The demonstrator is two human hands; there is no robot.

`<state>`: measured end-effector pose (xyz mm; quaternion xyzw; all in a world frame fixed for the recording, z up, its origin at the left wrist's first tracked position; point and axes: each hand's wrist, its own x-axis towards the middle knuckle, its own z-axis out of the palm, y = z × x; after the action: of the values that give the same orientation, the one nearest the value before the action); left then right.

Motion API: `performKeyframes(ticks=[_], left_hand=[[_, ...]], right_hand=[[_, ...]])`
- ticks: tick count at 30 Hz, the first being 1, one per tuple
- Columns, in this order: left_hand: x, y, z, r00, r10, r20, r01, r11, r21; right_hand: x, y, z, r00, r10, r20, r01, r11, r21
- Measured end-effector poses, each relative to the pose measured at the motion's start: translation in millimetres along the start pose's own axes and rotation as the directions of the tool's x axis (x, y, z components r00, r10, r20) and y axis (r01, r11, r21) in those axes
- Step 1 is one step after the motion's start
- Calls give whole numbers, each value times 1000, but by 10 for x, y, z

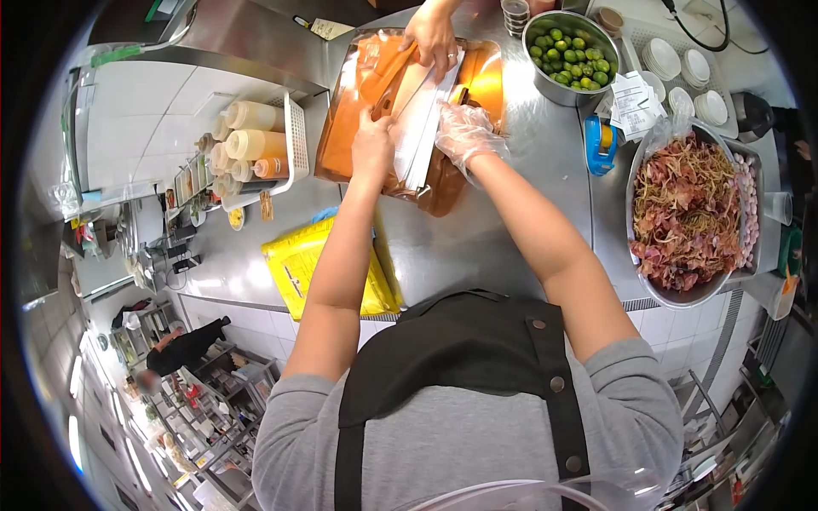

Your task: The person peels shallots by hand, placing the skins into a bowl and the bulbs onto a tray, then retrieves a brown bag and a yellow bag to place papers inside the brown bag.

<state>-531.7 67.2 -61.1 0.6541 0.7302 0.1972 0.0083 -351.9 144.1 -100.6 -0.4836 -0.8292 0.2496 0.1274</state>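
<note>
My left hand (373, 146), bare, is closed at the edge of an orange-brown plastic package (349, 111) on the steel counter. My right hand (467, 134) wears a clear plastic glove and is closed on the edge of white sheets (419, 136) that lie in the opened package. Another person's hand (433, 38) reaches in from the top and touches the package just above the sheets. A dark slim edge runs beside the opening; what it belongs to is unclear.
A metal pot of green limes (545, 85), a blue tape dispenser (601, 146) and a bowl of reddish peelings (639, 247) are on the right. Yellow packets (294, 272) lie near the front edge. A white basket of bottles (298, 140) stands left.
</note>
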Motion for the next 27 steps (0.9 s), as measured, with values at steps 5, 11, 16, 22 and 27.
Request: performKeyframes(ticks=[5, 11, 16, 22, 27], left_hand=[[63, 220, -26, 971, -217, 102, 203, 970, 131], [9, 550, -48, 923, -329, 201, 289, 936, 204], [18, 500, -50, 920, -337, 202, 306, 937, 168], [0, 519, 8, 924, -337, 179, 312, 937, 156], [32, 637, 16, 917, -391, 79, 377, 915, 147]], right_hand=[[-71, 76, 15, 999, -44, 21, 44, 999, -4], [-107, 28, -117, 992, -74, 101, 81, 995, -60], [-145, 94, 8, 998, -63, 16, 63, 998, -27], [-174, 1, 35, 998, -11, -65, 8, 999, -36], [-147, -17, 34, 998, -4, -67, -2, 996, -89]])
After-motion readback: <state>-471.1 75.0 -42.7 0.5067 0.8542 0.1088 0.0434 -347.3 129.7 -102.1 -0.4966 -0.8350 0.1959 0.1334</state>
